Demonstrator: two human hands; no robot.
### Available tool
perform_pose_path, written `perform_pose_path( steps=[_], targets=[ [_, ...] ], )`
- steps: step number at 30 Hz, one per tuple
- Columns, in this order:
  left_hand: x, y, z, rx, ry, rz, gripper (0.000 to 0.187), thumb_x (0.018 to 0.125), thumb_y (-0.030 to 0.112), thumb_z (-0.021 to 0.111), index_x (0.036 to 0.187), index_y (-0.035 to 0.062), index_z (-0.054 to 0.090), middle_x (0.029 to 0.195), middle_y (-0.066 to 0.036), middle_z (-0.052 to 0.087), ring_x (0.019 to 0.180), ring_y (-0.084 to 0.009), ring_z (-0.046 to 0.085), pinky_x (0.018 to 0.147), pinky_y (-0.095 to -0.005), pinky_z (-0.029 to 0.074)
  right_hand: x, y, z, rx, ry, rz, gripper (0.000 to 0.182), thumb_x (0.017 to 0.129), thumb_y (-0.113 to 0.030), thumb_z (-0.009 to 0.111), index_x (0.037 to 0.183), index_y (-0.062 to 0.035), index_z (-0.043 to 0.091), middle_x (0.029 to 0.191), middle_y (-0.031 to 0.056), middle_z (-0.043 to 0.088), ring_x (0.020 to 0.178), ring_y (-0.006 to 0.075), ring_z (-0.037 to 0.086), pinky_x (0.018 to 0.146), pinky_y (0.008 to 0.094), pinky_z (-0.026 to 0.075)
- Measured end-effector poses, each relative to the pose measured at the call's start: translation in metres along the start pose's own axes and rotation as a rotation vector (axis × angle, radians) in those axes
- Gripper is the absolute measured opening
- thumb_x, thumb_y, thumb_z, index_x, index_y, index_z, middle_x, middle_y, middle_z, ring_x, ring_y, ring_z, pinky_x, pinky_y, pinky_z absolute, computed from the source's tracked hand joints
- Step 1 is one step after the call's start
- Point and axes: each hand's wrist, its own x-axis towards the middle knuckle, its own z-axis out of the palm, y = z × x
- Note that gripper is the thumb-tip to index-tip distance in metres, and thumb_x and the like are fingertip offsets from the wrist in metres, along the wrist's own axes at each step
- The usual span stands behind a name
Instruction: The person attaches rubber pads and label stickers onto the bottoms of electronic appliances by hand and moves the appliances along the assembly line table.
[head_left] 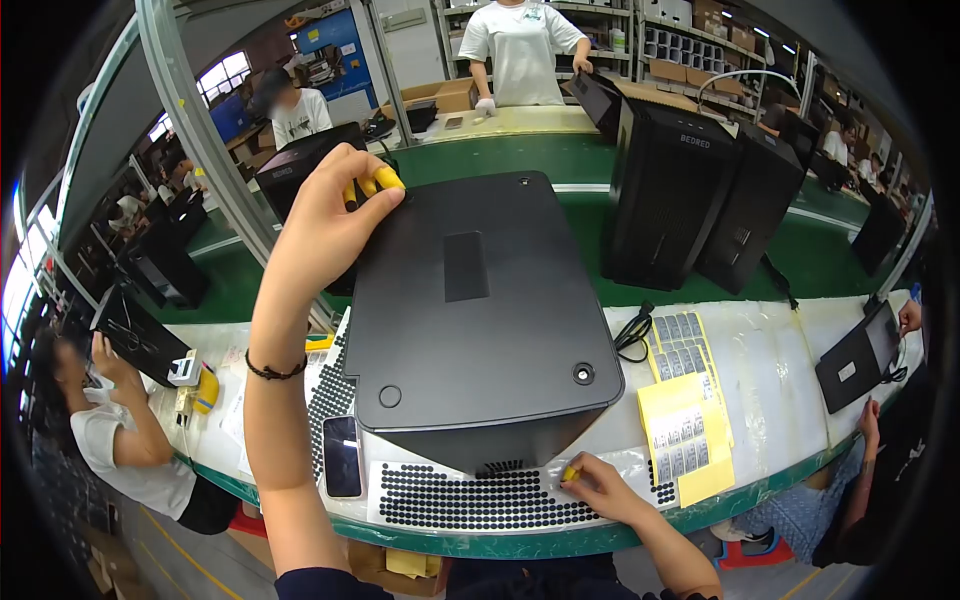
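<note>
A large black appliance housing (pixel 500 330) stands in front of me, its flat face up. That face has a recessed rectangle in the middle. Screw recesses show at its two right corners, and a round black disc (pixel 390 397) covers the near left one. My left hand (pixel 340 205), yellow covers on its fingertips, is closed with thumb and fingers pressed at the far left corner; what lies under them is hidden. My right hand (pixel 605 490) pinches with a yellow-tipped finger at the edge of a sheet of round black stickers (pixel 460 495). Anything between those fingertips is too small to make out.
A phone (pixel 342 457) lies left of the sticker sheet. Yellow-backed label sheets (pixel 685 430) and a coiled power cord (pixel 634 335) lie to the right. Tall black appliances (pixel 665 190) stand on the green conveyor (pixel 480 160). Co-workers are across and at both sides.
</note>
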Motion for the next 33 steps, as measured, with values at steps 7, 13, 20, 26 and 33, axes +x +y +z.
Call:
perform_pose_path(
  steps=[7, 13, 20, 26, 33],
  targets=[
    [0.005, 0.006, -0.004, 0.083, -0.075, 0.008, 0.015, 0.085, 0.011, 0.067, 0.090, -0.0003, 0.060, 0.082, 0.000, 0.045, 0.075, -0.0097, 0.041, 0.067, -0.0235, 0.034, 0.002, -0.003, -0.001, -0.033, 0.002, -0.016, 0.012, 0.088, -0.004, 0.063, 0.094, 0.0007, 0.053, 0.091, 0.0096, 0.057, 0.088, 0.0164, 0.057, 0.082, 0.0283, 0.045],
    [0.000, 0.010, -0.001, 0.097, -0.011, 0.101, 0.012, 0.082, 0.007, 0.066, 0.088, -0.0020, 0.062, 0.078, -0.006, 0.046, 0.073, -0.0178, 0.046, 0.065, -0.0289, 0.038, 0.003, -0.002, -0.001, -0.069, 0.010, -0.036, 0.012, 0.088, -0.004, 0.063, 0.093, 0.0012, 0.053, 0.091, 0.0103, 0.057, 0.087, 0.0170, 0.057, 0.082, 0.0281, 0.046],
    [-0.018, 0.019, -0.014, 0.289, -0.056, 0.187, 0.016, 0.084, 0.001, 0.062, 0.099, -0.0033, 0.065, 0.078, -0.004, 0.043, 0.073, -0.0146, 0.043, 0.063, -0.0275, 0.036, 0.008, -0.016, -0.016, 0.009, 0.090, -0.040, 0.014, 0.087, -0.004, 0.065, 0.093, 0.0001, 0.053, 0.089, 0.0096, 0.060, 0.087, 0.0151, 0.057, 0.080, 0.0273, 0.045],
    [-0.020, 0.023, -0.007, -0.011, -0.034, -0.020, 0.015, 0.088, 0.002, 0.060, 0.101, -0.0042, 0.065, 0.078, -0.005, 0.043, 0.070, -0.0135, 0.043, 0.061, -0.0259, 0.035, 0.065, -0.147, -0.083, -0.259, 0.477, -0.463, 0.017, 0.081, 0.006, 0.062, 0.093, -0.0013, 0.053, 0.087, 0.0057, 0.052, 0.087, 0.0167, 0.053, 0.087, 0.0292, 0.042],
    [-0.022, 0.022, -0.015, 0.173, -0.091, 0.106, 0.015, 0.089, 0.005, 0.059, 0.100, -0.0041, 0.064, 0.077, -0.006, 0.043, 0.070, -0.0146, 0.043, 0.061, -0.0279, 0.035, 0.142, -0.252, -0.095, -0.212, 0.371, -0.693, 0.014, 0.088, -0.003, 0.062, 0.096, -0.0027, 0.050, 0.087, 0.0013, 0.054, 0.088, 0.0086, 0.053, 0.087, 0.0254, 0.042]
  ],
)
